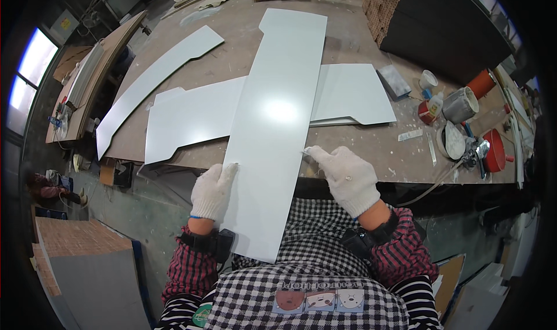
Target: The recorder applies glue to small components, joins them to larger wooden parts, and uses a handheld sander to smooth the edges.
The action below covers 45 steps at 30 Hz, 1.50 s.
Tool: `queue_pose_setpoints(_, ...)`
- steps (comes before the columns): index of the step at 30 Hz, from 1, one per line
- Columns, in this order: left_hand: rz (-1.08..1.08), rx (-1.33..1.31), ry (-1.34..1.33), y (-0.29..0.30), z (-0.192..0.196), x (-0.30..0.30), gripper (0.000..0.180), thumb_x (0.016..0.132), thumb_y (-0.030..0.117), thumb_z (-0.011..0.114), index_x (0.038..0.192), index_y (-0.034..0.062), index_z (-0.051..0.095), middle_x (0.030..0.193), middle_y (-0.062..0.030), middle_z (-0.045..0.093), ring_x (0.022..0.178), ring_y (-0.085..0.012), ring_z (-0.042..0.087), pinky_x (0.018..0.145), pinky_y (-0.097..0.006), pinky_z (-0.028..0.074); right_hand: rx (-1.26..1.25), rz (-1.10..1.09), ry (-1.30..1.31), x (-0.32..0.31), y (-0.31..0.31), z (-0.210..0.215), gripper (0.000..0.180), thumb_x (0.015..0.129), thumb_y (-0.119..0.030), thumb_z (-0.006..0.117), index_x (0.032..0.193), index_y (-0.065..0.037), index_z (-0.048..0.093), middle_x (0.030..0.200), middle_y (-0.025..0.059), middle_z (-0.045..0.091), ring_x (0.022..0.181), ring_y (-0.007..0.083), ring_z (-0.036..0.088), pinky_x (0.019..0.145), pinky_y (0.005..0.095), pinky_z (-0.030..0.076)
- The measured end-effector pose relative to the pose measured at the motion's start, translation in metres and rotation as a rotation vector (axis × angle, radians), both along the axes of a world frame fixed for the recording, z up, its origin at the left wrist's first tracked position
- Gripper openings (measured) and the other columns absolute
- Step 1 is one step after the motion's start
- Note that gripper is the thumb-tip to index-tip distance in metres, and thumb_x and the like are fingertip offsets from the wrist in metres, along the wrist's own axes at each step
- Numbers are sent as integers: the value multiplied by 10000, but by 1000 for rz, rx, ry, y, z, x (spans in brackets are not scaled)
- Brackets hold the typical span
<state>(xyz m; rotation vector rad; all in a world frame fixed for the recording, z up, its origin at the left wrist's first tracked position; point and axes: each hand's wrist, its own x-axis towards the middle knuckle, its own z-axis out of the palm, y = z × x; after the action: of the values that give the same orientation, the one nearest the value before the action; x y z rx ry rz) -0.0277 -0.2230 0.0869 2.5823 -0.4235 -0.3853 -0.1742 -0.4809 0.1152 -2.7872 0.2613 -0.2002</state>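
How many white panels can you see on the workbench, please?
3: a long panel held by both hands, a wide panel lying crosswise beneath it, and a narrow panel at far left. More may hide underneath.

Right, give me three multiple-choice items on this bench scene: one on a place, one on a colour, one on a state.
1. Where is the red cup?
A. right of the panels
B. left of the panels
C. on the floor

2. What colour are the gloves?
A. blue
B. white
C. black

3. How does the long white panel lie?
A. wholly on the workbench
B. upright
C. overhanging the near edge

A: it stands among tins on the right.
B: left hand and right hand wear white knit.
C: its near end passes the bench edge.
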Motion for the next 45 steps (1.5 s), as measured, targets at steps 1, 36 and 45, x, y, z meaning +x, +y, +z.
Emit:
queue_pose_setpoints(1, -3, 9, 4, -1, 0, 0, 538, 983, 524, 465, 911, 18, 633, 906, -246, 642, 919, -450, 600, 774, -510, 455, 0, -2, 0, 3, -1, 4, 375, 925, -109, 517, 1265, -237, 609, 806, 66, 634, 781, 269, 652, 644, 384, 543)
queue_pose_setpoints(36, 14, -1, -12, 1, -3, 1, 533, 976, 524, 481, 932, 20, 648, 898, -238, 643, 906, -438, 601, 773, -478, 467, 57, -24, -50, -8, 5, -20, 373, 930, -104, 554, 1275, -236, 606, 817, 50, 638, 754, 262, 644, 628, 372, 542)
queue_pose_setpoints(45, -18, -29, -32, -1, -1, 0, 533, 973, 528, 491, 903, 20, 637, 891, -233, 639, 890, -439, 599, 747, -482, 461, -10, -25, 75, 14, -4, 5, 372, 950, -129, 476, 1295, -230, 570, 883, 134, 628, 781, 328, 663, 658, 421, 552)
